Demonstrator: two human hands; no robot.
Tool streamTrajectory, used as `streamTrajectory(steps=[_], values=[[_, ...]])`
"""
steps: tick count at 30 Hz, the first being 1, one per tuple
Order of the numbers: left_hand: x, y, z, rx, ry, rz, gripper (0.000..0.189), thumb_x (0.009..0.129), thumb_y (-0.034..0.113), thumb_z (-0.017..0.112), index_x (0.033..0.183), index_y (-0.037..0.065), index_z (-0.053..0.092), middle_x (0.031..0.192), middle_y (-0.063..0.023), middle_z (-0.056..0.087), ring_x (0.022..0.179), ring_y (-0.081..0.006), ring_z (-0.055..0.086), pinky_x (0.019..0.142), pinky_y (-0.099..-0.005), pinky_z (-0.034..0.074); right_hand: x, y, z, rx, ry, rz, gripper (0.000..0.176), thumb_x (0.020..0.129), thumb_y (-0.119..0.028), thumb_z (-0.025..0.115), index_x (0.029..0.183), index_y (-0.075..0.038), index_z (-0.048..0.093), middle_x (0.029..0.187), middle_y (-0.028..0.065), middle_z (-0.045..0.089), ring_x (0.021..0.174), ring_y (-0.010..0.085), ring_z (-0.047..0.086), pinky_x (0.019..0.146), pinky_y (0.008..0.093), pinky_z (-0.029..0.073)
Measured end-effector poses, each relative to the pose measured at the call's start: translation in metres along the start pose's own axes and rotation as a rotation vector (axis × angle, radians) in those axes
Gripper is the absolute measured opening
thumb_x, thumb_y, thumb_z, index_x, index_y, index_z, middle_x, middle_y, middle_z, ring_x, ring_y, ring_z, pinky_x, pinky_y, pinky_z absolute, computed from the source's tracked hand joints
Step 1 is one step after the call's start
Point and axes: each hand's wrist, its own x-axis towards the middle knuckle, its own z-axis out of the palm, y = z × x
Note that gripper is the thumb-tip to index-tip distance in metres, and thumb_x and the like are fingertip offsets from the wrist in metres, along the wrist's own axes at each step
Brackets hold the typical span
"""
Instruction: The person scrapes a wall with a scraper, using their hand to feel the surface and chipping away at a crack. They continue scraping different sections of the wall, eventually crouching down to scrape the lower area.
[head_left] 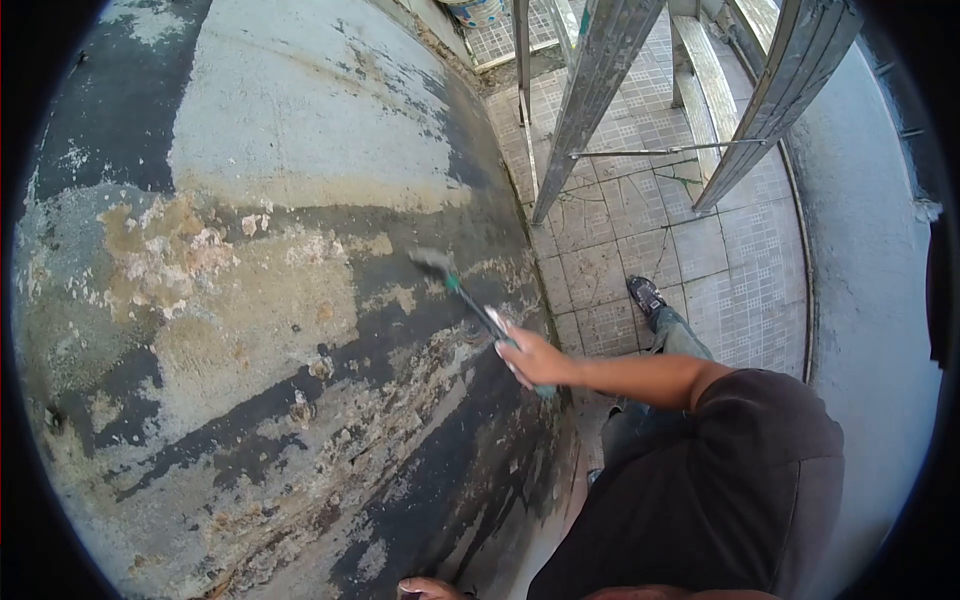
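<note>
My right hand (527,357) is closed around the handle of a long scraper (477,308) with green parts and a dark shaft. The scraper's grey head, blurred by motion, is at the stained wall (250,370); whether it touches cannot be told. Black coating, bare grey plaster and flaking tan patches cover this wall. At the bottom edge of the head view, my left hand (430,588) shows only in part, with fingers stretched out beside the wall's lower part. It holds nothing that I can see.
Metal ladder-like legs (600,90) stand on the tiled floor (630,215) ahead, joined by a thin crossbar (668,150). My shoe (646,294) is on the tiles. A pale wall (855,210) closes the right side. A bucket (475,12) sits at the far top.
</note>
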Motion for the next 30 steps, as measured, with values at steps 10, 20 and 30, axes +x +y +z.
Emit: streamTrajectory(steps=[10, 20, 30], values=[[-0.02, 0.014, 0.009, -0.126, -0.013, 0.053, 0.075, 0.09, 0.051, 0.044, 0.151, 0.009, 0.033, 0.161, -0.0208, 0.02, 0.145, -0.0489, 0.018, 0.111, -0.0685, 0.016, -0.063, 0.03, 0.023, 0.047, -0.051, 0.137, 0.067, 0.105, -0.025, 0.042, 0.158, -0.025, 0.001, 0.067, 0.0012, 0.053, 0.044, 0.011, 0.053, 0.039, 0.0277, 0.049], [-0.044, 0.023, -0.006, -0.327, 0.026, -0.01, 0.074, 0.091, 0.051, 0.043, 0.151, 0.009, 0.034, 0.161, -0.0202, 0.02, 0.145, -0.0489, 0.018, 0.111, -0.0685, 0.017, 0.017, -0.058, 0.011, 0.077, 0.084, -0.043, 0.065, 0.105, -0.028, 0.04, 0.156, -0.011, 0.004, 0.064, 0.0036, 0.049, 0.043, 0.0134, 0.051, 0.04, 0.0304, 0.047], [-0.079, -0.015, -0.031, -0.549, -0.144, 0.17, 0.07, 0.088, 0.039, 0.049, 0.149, 0.006, 0.037, 0.159, -0.0183, 0.026, 0.146, -0.0422, 0.022, 0.113, -0.0619, 0.019, -0.153, 0.037, 0.104, -0.245, -0.17, -0.124, 0.071, 0.104, -0.025, 0.04, 0.157, -0.014, -0.006, 0.07, 0.0123, 0.061, 0.045, 0.0168, 0.057, 0.052, 0.0359, 0.055]])
